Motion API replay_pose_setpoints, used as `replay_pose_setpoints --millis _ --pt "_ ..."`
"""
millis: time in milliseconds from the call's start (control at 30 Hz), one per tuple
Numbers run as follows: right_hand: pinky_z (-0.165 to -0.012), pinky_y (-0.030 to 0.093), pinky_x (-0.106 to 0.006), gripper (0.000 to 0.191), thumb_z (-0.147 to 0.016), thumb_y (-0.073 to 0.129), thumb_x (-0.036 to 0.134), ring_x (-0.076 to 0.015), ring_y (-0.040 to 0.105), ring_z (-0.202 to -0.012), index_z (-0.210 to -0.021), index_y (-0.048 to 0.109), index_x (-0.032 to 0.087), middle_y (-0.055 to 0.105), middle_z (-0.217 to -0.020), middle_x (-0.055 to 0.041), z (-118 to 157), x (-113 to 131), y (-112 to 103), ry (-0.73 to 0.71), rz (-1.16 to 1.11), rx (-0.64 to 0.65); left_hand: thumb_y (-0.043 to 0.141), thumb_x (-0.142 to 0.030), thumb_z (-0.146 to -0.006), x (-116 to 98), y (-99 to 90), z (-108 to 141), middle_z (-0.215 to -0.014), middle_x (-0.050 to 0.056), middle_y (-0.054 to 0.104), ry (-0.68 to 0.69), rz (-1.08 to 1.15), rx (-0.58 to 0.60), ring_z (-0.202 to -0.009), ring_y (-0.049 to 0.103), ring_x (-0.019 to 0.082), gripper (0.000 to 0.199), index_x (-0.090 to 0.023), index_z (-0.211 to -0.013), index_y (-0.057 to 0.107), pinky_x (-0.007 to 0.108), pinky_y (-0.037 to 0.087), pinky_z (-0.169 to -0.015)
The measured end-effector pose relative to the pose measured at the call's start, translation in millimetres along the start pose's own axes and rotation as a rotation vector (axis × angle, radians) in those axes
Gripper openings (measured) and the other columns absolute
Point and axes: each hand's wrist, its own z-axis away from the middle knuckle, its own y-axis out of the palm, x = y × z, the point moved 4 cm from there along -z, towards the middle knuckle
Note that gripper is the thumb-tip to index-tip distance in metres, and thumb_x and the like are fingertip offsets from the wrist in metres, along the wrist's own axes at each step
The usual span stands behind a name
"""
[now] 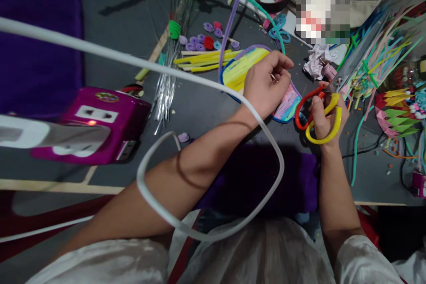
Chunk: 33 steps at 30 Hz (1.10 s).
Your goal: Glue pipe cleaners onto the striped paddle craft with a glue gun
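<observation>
My left hand is over a colourful oval piece with yellow, pink and blue strips and a blue-purple rim. Its fingers are pinched together; a tiny bit shows between them, too small to name. To the right, my right hand holds scissors with one red and one yellow handle, the blades pointing up and to the right. A purple strip and a teal strip rise from the oval piece. Yellow strips lie at its left.
A white cable loops in front of the view, across my left forearm. At left sits a magenta power socket box. Purple coils, clear strips, crumpled paper and bundled coloured strips lie on the dark table.
</observation>
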Motion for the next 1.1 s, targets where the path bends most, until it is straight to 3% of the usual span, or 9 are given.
replay_pose_setpoints --millis 300,633,933,1100 --pt "-0.062 0.052 -0.032 0.038 -0.099 0.057 0.054 -0.0164 0.060 -0.063 -0.126 0.065 0.029 0.056 -0.075 0.0021 -0.2 -1.5 -1.0 -0.014 0.004 -0.001 0.063 -0.010 -0.083 -0.4 -0.9 0.3 -0.081 0.001 0.068 -0.030 0.037 0.016 -0.085 0.069 0.020 0.020 -0.023 -0.095 0.070 0.033 0.058 -0.074" --pt "-0.063 0.056 -0.034 0.042 -0.096 0.061 0.057 -0.0171 0.060 -0.064 -0.126 0.065 0.028 0.055 -0.076 0.0010 -2.2 -0.6 -3.0 0.010 -0.034 -0.094 0.065 -0.016 -0.085 -1.8 -2.0 0.0 -0.083 0.002 0.070 -0.016 0.017 0.011 -0.081 0.068 0.018 0.011 -0.022 -0.093 0.069 0.031 0.058 -0.073" --pt "-0.065 0.054 -0.032 0.041 -0.099 0.056 0.057 -0.0157 0.060 -0.064 -0.127 0.065 0.027 0.056 -0.076 0.0024 -2.6 -1.4 0.7 -0.016 0.055 -0.039 0.063 -0.012 -0.084 -1.2 -1.6 0.1 -0.084 0.002 0.069 -0.037 0.041 -0.003 -0.087 0.069 0.020 0.016 -0.023 -0.094 0.069 0.032 0.058 -0.074" --pt "-0.067 0.054 -0.032 0.042 -0.099 0.058 0.055 -0.0152 0.059 -0.066 -0.127 0.065 0.026 0.055 -0.075 0.0030 -2.3 -1.9 0.4 0.010 0.021 -0.024 0.060 -0.006 -0.082 -4.6 -2.2 0.2 -0.084 0.001 0.070 -0.012 0.018 0.019 -0.077 0.067 0.017 0.021 -0.021 -0.094 0.069 0.031 0.057 -0.072"
